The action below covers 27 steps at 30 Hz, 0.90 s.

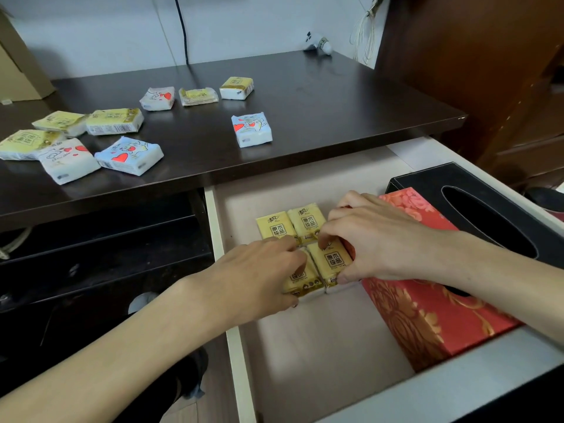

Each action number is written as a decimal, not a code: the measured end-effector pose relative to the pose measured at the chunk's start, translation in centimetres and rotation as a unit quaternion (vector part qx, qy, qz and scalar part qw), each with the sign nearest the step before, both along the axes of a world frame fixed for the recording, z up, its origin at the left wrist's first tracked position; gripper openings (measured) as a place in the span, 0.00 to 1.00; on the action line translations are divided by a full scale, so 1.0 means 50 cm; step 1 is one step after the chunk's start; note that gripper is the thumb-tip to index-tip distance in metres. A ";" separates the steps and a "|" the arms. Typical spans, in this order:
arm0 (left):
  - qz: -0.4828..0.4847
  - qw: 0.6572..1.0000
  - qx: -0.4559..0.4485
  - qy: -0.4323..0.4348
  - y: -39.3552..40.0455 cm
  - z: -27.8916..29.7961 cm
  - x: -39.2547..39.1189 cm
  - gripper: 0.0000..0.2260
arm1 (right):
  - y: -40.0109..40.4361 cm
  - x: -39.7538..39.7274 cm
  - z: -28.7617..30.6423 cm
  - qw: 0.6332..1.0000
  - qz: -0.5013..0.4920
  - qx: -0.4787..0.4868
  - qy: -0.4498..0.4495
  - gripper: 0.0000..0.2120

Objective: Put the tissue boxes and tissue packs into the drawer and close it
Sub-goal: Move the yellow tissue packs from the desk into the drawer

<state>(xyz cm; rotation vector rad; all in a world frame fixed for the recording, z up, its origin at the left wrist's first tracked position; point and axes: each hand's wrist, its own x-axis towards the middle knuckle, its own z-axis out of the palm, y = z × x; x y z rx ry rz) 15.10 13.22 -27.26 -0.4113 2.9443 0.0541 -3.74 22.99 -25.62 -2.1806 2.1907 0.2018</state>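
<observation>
The drawer [219, 236] stands pulled out below the dark desk [320, 111]. Inside it lie a red floral tissue box [427, 319] and a black tissue box [476, 203] on the right, and several yellow tissue packs [276, 225] in a block at the middle. My left hand [259, 273] grips the near left yellow pack [300, 280]. My right hand [375, 236] pinches the near right yellow pack [332, 261]. Several more packs lie on the desk, yellow ones [114, 121] and white-blue ones with red hearts [251, 129].
A cardboard box [18, 71] stands at the desk's back left. A black cable [183, 29] hangs down the wall. A small white object [319, 44] sits at the desk's back right. A dark wooden cabinet [488, 71] rises on the right.
</observation>
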 end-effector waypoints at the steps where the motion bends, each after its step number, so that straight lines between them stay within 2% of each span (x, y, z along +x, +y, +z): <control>1: -0.001 1.000 0.000 0.003 0.000 -0.002 0.001 0.19 | 0.000 0.001 -0.001 1.000 0.000 -0.001 -0.001 0.30; 7: -0.008 1.000 0.004 0.027 -0.003 0.003 0.009 0.18 | 0.003 -0.003 0.004 1.000 0.007 0.007 -0.011 0.32; 9: -0.004 0.998 0.018 0.057 -0.006 0.016 0.013 0.18 | 0.006 -0.010 0.017 0.999 0.005 0.003 -0.053 0.32; 13: 0.061 0.985 0.047 0.153 -0.051 0.082 0.028 0.14 | -0.015 -0.021 0.066 0.974 -0.031 -0.092 -0.207 0.21; 17: 0.138 0.952 0.100 0.256 -0.136 0.155 0.047 0.09 | -0.096 -0.022 0.117 0.923 -0.054 -0.190 -0.331 0.04; 19: 0.171 0.934 0.128 0.285 -0.185 0.182 0.051 0.07 | -0.154 -0.024 0.140 0.905 -0.070 -0.208 -0.364 0.03; 23: 0.230 0.931 0.122 0.257 -0.309 0.215 0.036 0.06 | -0.284 -0.036 0.178 0.874 -0.119 -0.228 -0.412 0.04; 27: 0.262 0.937 0.070 0.219 -0.453 0.232 0.005 0.08 | -0.410 -0.055 0.198 0.856 -0.163 -0.233 -0.431 0.06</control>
